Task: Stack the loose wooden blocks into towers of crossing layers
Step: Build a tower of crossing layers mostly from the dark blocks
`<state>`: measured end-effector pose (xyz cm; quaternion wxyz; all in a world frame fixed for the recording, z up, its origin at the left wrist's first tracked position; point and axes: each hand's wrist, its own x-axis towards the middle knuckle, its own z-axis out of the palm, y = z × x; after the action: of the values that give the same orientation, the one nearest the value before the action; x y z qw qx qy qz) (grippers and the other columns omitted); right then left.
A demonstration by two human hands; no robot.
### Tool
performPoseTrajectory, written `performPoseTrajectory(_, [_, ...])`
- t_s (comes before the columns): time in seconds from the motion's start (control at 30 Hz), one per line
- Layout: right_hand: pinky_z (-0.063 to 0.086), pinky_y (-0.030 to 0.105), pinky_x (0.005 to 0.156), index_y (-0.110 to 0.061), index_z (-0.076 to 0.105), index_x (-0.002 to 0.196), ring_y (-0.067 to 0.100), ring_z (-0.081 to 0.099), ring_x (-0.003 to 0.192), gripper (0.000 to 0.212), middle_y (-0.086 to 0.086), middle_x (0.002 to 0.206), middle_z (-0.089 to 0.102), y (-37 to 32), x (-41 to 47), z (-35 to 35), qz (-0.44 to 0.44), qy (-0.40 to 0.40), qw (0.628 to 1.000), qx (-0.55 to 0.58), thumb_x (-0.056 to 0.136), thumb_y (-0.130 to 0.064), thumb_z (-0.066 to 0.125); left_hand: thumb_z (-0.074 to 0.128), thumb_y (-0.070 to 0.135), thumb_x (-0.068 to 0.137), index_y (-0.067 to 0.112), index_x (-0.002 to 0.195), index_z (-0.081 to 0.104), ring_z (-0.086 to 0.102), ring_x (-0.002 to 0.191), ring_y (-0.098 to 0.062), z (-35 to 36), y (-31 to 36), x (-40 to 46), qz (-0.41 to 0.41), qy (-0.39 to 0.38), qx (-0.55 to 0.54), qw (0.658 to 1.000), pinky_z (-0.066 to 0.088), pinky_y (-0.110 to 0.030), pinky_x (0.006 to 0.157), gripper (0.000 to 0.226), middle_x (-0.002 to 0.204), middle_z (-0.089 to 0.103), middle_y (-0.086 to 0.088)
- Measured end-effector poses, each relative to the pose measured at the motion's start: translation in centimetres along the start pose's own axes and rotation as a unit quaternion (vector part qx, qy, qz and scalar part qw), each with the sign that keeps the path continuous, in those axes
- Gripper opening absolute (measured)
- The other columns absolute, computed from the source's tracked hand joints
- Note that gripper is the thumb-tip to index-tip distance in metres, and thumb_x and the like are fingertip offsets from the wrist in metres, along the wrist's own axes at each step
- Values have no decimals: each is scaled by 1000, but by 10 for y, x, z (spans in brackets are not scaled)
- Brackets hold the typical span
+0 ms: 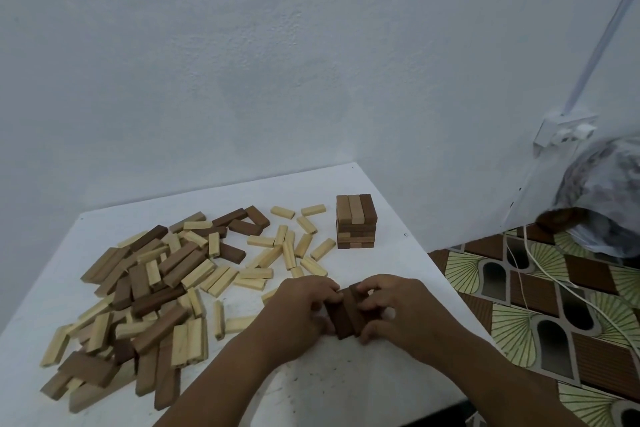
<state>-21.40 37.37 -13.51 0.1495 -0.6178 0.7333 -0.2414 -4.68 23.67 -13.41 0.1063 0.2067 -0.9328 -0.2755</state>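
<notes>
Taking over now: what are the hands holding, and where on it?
Both hands, left hand and right hand, pinch a row of dark blocks by its long outer sides.

Two bare forearms come in from the near edge, each ending in a bare hand: the left hand (300,305) and the right hand (398,308). No sleeve, watch, ring or glove shows on either.
</notes>
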Motion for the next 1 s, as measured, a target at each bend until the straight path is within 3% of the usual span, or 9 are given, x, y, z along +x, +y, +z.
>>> performPoseTrajectory(0.23, [25, 1, 87, -24, 74, 113, 7, 51, 116, 31, -7, 133, 60, -1, 1, 4, -3, 5, 1000, -17, 85, -37, 72, 83, 13, 75, 22, 120, 70, 56, 89, -6, 2, -2, -1, -4, 15, -14, 1000, 48, -11, 79, 48, 119, 63, 10])
performPoseTrajectory(0.3, [30, 7, 91, -22, 73, 115, 8, 51, 117, 35, -7, 133, 59, -3, 0, 4, -6, 11, 1000, -23, 84, -38, 73, 83, 13, 75, 22, 119, 70, 57, 91, -8, 2, -2, 0, -8, 10, -15, 1000, 49, -14, 80, 47, 117, 63, 10])
performPoseTrajectory(0.4, [37, 12, 92, -24, 73, 113, 4, 50, 112, 49, -16, 127, 58, -8, -5, 9, -6, 37, 999, -24, 74, -55, 74, 84, 15, 73, 23, 112, 72, 57, 91, -10, 3, -2, -1, -11, 16, -20, 1000, 51, -21, 81, 42, 111, 64, 9])
performPoseTrajectory(0.5, [39, 9, 79, -24, 74, 103, 3, 49, 98, 56, -18, 114, 61, -14, -5, 23, 2, 73, 997, -19, 67, -68, 68, 84, 19, 72, 24, 105, 73, 56, 90, -11, 3, -1, -1, -14, 20, -22, 999, 53, -26, 80, 35, 104, 63, 8])
performPoseTrajectory(0.63, [35, 3, 81, -23, 75, 107, -3, 48, 104, 49, -15, 123, 61, -11, -4, 21, -10, 50, 999, 2, 70, -57, 72, 83, 25, 73, 25, 99, 73, 56, 89, -10, -3, -5, -2, -15, -10, -17, 1000, 51, -23, 76, 28, 104, 60, 11])
performPoseTrajectory(0.7, [40, 5, 87, -22, 75, 108, -4, 50, 109, 46, -15, 129, 59, -8, -4, 11, -30, 22, 999, 16, 69, -45, 76, 81, 25, 76, 28, 97, 73, 50, 103, -5, -9, -7, -3, -5, -34, 12, 999, 43, -16, 84, 23, 116, 55, 17])
performPoseTrajectory(0.8, [42, 6, 91, -18, 73, 113, -2, 52, 112, 47, -12, 127, 62, -7, -3, 1, -63, -8, 997, 36, 68, -32, 78, 79, 30, 76, 29, 88, 67, 31, 122, -2, -15, -6, -5, 29, -63, 41, 997, 34, -22, 100, 17, 135, 41, 22])
performPoseTrajectory(0.93, [36, 1, 94, -17, 72, 116, 2, 54, 114, 50, -7, 125, 66, -5, -4, -3, -87, -19, 995, 39, 67, -24, 79, 77, 34, 69, 22, 82, 65, 40, 105, -4, -12, -5, -6, 47, -58, 27, 997, 39, -25, 91, 22, 118, 58, 21])
performPoseTrajectory(1.0, [31, 1, 97, -24, 70, 120, -4, 48, 119, 53, -10, 133, 59, 0, -6, -3, -74, -16, 997, 34, 69, -32, 78, 78, 33, 68, 23, 83, 66, 40, 103, -4, -11, -6, -8, 34, -42, 18, 998, 39, -22, 87, 22, 116, 57, 22])
